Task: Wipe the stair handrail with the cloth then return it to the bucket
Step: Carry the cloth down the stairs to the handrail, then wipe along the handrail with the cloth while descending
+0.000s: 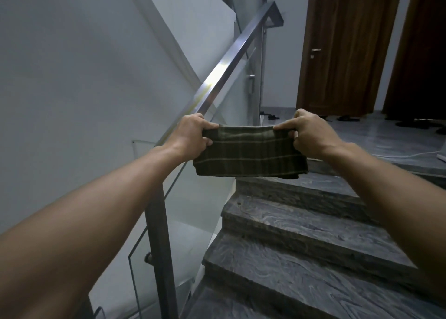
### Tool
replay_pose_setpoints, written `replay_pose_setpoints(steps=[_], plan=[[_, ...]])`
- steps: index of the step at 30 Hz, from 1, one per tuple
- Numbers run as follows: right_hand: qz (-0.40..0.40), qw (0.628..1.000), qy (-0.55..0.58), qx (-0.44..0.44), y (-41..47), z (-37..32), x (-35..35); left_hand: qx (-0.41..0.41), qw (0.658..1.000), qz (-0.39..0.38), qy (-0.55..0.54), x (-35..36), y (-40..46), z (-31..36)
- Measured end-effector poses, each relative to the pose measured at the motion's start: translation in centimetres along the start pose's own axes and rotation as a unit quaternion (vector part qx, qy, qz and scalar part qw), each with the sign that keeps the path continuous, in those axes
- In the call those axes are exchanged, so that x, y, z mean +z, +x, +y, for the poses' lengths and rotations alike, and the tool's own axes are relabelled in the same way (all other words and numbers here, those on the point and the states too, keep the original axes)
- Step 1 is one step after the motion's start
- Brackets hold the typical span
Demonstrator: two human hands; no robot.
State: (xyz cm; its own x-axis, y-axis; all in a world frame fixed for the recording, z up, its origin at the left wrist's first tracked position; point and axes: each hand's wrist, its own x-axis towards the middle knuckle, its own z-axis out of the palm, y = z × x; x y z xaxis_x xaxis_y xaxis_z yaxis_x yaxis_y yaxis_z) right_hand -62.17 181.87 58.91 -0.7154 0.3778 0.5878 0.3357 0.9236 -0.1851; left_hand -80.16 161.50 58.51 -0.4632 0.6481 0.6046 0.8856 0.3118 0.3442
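Hands, left hand point(191, 135) and right hand point(307, 135), grip clamped on cloth point(251, 157), hiding handrail point(231, 70) below.

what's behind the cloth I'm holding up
Behind the cloth, stretched between left hand and right hand, are grey stone stairs rising to the landing; the top steps' middle is hidden.

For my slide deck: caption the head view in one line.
Both hands, left hand and right hand, hold a folded striped cloth stretched beside the steel handrail above grey stairs.
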Motion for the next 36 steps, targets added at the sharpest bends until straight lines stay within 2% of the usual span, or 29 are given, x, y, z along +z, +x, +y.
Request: replay_pose_setpoints(steps=[6, 18, 28, 36], plan=[[0.016, 1.0, 0.011, -0.012, 9.3, 0.2, 1.1, 0.001, 1.0, 0.029, 0.0, -0.9, 7.6, -3.0], [0.045, 0.999, -0.005, -0.022, 25.9, -1.8, 0.6, -0.053, 0.997, 0.05, -0.004, -4.7, 20.7, -7.8], [0.076, 0.996, -0.036, -0.004, 35.5, 0.2, 1.4, -0.093, 0.994, 0.062, 0.003, -2.0, 27.6, -8.6], [0.088, 0.996, -0.011, -0.025, 45.2, 3.9, 2.2, -0.134, 0.989, 0.068, -0.012, -0.1, 34.6, -8.2]])
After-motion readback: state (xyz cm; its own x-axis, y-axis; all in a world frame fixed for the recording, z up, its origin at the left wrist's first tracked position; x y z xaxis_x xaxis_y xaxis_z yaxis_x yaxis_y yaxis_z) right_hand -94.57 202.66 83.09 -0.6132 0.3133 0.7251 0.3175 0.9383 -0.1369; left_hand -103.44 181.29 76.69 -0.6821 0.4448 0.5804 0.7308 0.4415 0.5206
